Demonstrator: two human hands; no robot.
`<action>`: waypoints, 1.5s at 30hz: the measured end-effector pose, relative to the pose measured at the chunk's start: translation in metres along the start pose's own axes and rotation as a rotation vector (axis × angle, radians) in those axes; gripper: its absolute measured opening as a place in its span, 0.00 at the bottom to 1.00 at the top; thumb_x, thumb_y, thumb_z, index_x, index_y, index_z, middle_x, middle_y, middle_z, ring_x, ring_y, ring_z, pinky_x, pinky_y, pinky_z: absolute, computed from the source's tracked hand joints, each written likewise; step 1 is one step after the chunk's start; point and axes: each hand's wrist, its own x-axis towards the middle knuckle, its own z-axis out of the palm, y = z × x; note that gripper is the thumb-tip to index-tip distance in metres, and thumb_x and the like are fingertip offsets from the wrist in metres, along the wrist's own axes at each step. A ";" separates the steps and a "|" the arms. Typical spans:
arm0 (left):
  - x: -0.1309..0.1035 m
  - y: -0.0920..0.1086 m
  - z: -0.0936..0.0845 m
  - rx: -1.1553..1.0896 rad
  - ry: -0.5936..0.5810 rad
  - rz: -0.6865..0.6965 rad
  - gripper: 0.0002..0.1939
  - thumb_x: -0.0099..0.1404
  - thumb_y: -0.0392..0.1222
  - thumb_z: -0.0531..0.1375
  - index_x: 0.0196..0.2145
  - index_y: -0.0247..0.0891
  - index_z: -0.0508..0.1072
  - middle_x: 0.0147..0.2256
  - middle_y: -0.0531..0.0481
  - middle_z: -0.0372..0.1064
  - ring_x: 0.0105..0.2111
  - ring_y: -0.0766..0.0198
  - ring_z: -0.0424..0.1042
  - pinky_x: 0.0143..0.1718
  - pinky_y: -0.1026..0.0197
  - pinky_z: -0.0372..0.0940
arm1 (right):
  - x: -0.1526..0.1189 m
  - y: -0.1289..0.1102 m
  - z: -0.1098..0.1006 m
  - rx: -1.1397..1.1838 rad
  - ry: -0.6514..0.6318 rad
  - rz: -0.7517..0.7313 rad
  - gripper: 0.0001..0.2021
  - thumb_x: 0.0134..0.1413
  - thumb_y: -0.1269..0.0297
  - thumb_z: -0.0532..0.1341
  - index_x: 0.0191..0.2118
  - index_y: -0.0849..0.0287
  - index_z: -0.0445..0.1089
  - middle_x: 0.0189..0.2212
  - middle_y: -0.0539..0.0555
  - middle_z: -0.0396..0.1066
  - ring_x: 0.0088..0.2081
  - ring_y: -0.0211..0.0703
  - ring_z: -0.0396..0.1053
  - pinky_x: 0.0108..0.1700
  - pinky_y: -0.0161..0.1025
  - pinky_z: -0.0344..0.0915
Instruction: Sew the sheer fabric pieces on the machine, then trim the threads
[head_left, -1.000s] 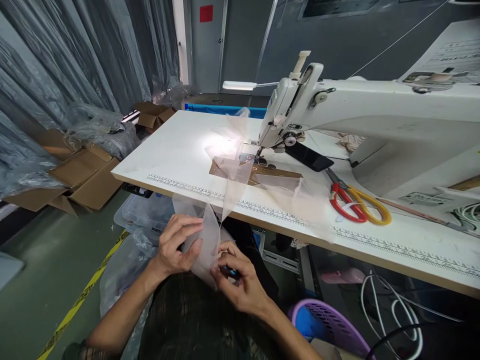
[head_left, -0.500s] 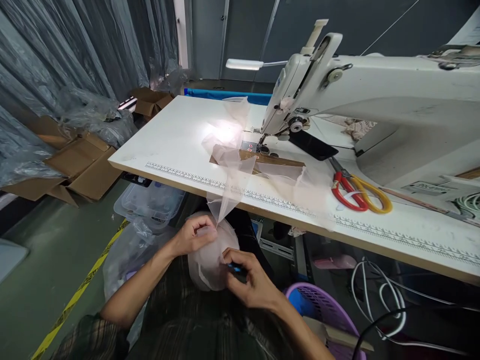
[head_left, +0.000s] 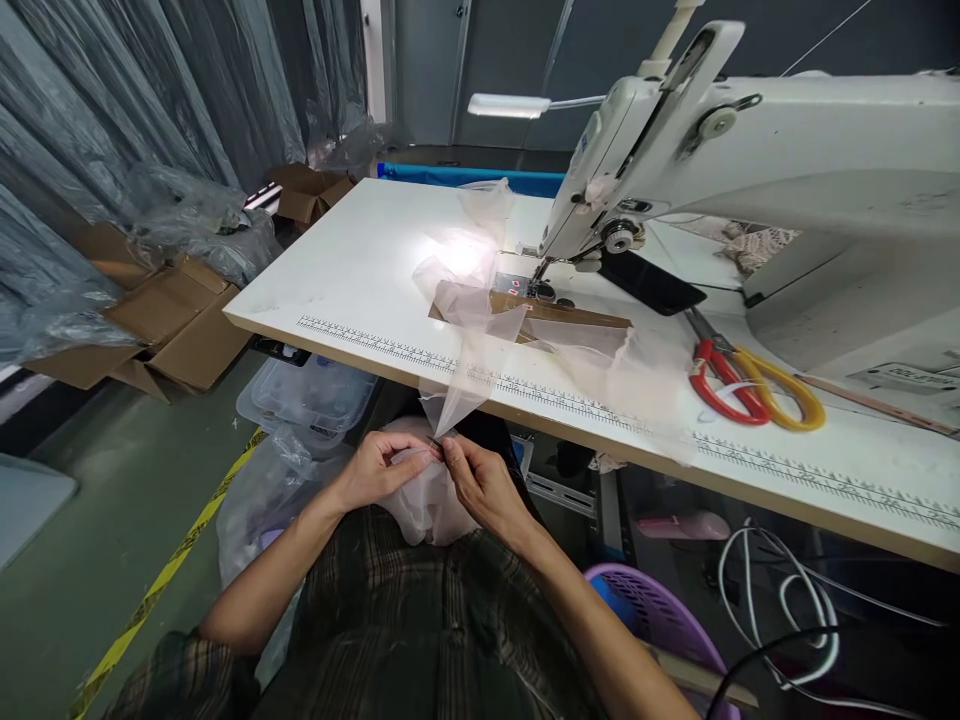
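Both my hands meet just below the table's front edge, over my lap. My left hand (head_left: 386, 467) is closed, pinching sheer pale pink fabric (head_left: 431, 500) between thumb and fingers. My right hand (head_left: 487, 490) is closed around small thread snips (head_left: 435, 443), mostly hidden by the fingers. Their dark tip points at the fabric beside my left fingertips. A strip of the same sheer fabric (head_left: 469, 365) runs from my hands up over the edge and onto the table, toward the sewing machine (head_left: 622, 170). The bunched fabric hangs down against my plaid shirt.
The white table (head_left: 337, 260) has a printed ruler along its front. Red and yellow-handled scissors (head_left: 750, 390) and a black phone (head_left: 652, 283) lie right of the needle. Below are a purple basket (head_left: 667, 620) and white cables (head_left: 817, 620). Cardboard boxes (head_left: 180, 320) stand left.
My right hand has moved up and left with the snips, from the lower side of the fabric to my left fingertips. The bunched fabric has dropped and folded; the view has shifted slightly.
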 end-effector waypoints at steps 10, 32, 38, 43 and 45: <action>-0.002 -0.006 0.000 -0.202 0.025 -0.121 0.16 0.58 0.50 0.63 0.31 0.31 0.78 0.25 0.50 0.71 0.23 0.71 0.63 0.24 0.69 0.56 | -0.006 -0.001 0.001 0.006 -0.049 -0.014 0.23 0.66 0.49 0.43 0.24 0.56 0.57 0.20 0.48 0.58 0.22 0.37 0.57 0.27 0.35 0.54; -0.021 -0.010 0.005 0.280 0.552 0.245 0.12 0.61 0.44 0.62 0.40 0.36 0.71 0.42 0.44 0.70 0.43 0.59 0.70 0.42 0.58 0.66 | -0.031 0.015 0.009 0.806 0.048 0.397 0.23 0.36 0.45 0.70 0.32 0.61 0.74 0.18 0.45 0.61 0.19 0.30 0.50 0.23 0.32 0.49; -0.013 0.003 0.009 0.703 0.123 0.768 0.14 0.62 0.39 0.59 0.47 0.39 0.71 0.43 0.44 0.73 0.42 0.59 0.72 0.50 0.51 0.61 | -0.026 0.004 0.003 0.622 0.014 0.187 0.17 0.47 0.49 0.65 0.30 0.61 0.73 0.23 0.49 0.65 0.25 0.35 0.57 0.30 0.33 0.57; 0.002 0.005 0.013 0.464 -0.035 0.726 0.11 0.62 0.39 0.61 0.43 0.36 0.72 0.38 0.44 0.73 0.40 0.60 0.73 0.47 0.54 0.65 | -0.027 0.001 -0.002 0.528 -0.037 0.086 0.18 0.54 0.48 0.60 0.32 0.61 0.72 0.24 0.48 0.62 0.27 0.35 0.56 0.31 0.33 0.57; 0.004 0.003 0.014 0.346 -0.047 0.672 0.07 0.62 0.38 0.61 0.39 0.35 0.73 0.36 0.44 0.73 0.37 0.62 0.73 0.40 0.60 0.68 | -0.028 0.003 -0.003 0.517 -0.076 0.079 0.19 0.56 0.47 0.58 0.29 0.61 0.69 0.21 0.47 0.58 0.24 0.33 0.52 0.27 0.32 0.53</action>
